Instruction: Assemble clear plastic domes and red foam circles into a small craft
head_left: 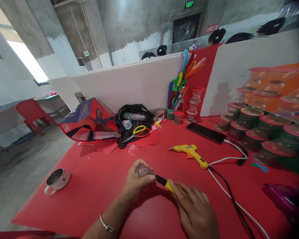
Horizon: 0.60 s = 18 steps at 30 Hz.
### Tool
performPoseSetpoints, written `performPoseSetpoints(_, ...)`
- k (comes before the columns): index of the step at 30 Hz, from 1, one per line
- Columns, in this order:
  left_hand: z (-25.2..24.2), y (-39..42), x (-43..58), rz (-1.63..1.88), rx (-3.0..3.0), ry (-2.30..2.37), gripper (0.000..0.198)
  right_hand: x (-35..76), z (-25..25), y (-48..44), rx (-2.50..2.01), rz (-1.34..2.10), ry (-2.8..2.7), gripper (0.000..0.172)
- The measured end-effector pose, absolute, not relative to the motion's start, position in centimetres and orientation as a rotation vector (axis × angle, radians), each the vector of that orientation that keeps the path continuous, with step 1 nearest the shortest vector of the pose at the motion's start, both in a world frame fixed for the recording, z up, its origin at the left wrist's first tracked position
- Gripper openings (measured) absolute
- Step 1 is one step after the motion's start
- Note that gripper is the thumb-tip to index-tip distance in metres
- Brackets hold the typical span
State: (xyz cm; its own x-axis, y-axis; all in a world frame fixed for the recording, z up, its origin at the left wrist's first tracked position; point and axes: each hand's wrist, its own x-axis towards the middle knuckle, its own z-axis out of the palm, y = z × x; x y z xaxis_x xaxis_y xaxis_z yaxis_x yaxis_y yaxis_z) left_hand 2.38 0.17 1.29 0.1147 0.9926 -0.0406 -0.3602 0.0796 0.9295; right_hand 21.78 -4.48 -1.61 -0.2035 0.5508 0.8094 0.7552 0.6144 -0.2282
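My left hand (137,181) has its fingers wrapped round a small clear plastic cup (142,170), held above the red tabletop (94,186). In my right hand (193,205) is a tool (161,180) with a yellow and black handle. The tool's grey end reaches the cup beside my left thumb; its exact contact is too small to tell. A silvery bracelet circles my left wrist. Beyond my hands, a yellow glue gun (189,152) lies on its side, with a clear lid-like piece (133,150) further left.
A mug (57,180) stands at the left. Behind are a black bag (129,116), scissors (137,132), a pen holder (170,114) and a phone (206,132). Stacked clear cups (274,122) fill the right; a white cable (229,192) crosses the table.
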Motion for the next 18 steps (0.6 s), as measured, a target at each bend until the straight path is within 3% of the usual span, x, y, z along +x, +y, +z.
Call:
performPoseSetpoints(6,1.4,0.18,2.21,1.265,0.919,0.825,0.058,21.85,-1.93,-4.47,-1.014,-0.238,-1.899,0.036)
performPoseSetpoints(18,1.33,0.06,2.22,1.263,0.916,0.835,0.054,21.87,-1.85,-4.48,-1.032,-0.216,-1.873,0.04)
